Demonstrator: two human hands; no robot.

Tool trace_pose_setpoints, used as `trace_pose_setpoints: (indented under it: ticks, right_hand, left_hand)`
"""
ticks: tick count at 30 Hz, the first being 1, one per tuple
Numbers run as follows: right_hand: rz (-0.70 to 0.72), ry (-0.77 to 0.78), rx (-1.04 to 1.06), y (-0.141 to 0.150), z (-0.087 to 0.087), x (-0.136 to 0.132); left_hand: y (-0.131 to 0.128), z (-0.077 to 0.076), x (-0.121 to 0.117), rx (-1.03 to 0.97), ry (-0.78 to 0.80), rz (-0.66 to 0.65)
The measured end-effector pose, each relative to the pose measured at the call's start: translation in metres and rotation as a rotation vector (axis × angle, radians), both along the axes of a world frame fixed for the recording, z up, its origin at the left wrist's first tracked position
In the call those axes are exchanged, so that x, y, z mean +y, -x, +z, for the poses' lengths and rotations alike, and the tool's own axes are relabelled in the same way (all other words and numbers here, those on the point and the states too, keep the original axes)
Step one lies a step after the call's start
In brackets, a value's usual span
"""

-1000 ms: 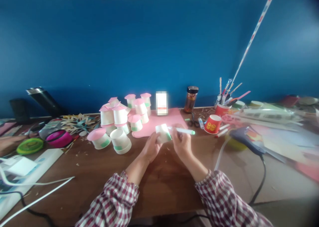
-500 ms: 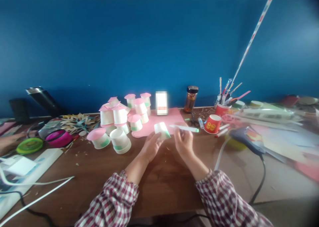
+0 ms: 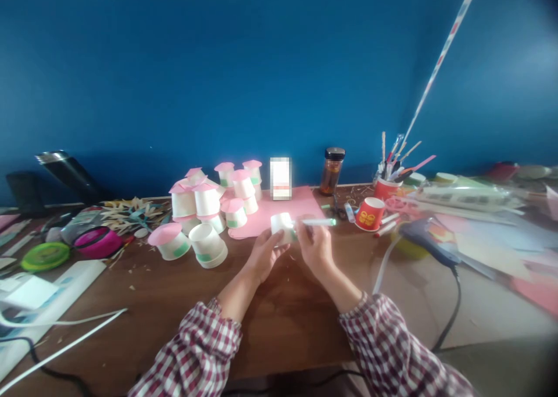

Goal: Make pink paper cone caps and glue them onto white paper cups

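So the white paper cup (image 3: 282,228) is in the left hand (image 3: 263,256), held up over the bench (image 3: 283,327), and the right hand (image 3: 316,246) has a narrow pinch on a marker (image 3: 320,222) with a green end. Taking that held cup as the clock centre, a red pen cup (image 3: 386,189) between 2 and 3 o'clock is stuffed with pens and sticks, and a red patterned cup (image 3: 369,214) sits near 3, mouth up, though I can't see its bottom. The jar (image 3: 332,173) between 1 and 2 has brownish stuff under its dark lid. Out near 9 there's an open cup stack (image 3: 208,246), one nested in another, and around 10 a bunch of pink-topped cups (image 3: 207,202), so no clue what's inside those. Some hide behind others, the thing at 12 is a pixelated patch (image 3: 281,179), and the far right is a blurry mess. The marker's tip end is right by the cup wall, but I can't tell if it's touching. Half a second ago there was a clear gap between them, the cup's green patch sat differently, and someone else's hand was at the left edge; that's out of view now.
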State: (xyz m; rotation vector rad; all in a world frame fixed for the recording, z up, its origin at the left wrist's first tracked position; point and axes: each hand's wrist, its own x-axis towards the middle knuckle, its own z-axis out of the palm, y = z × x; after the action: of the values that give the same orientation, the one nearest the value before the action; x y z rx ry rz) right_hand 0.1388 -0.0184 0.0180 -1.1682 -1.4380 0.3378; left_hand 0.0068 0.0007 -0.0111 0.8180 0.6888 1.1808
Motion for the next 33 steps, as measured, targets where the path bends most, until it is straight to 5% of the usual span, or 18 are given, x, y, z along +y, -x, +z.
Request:
trace_pose_setpoints:
  ticks: [33]
  right_hand:
    - [-0.047, -0.019, -0.075, -0.0014, -0.0034, 0.0010]
  left_hand:
    - [-0.0011, 0.0036, -0.0034, 0.031, -0.015, 0.023]
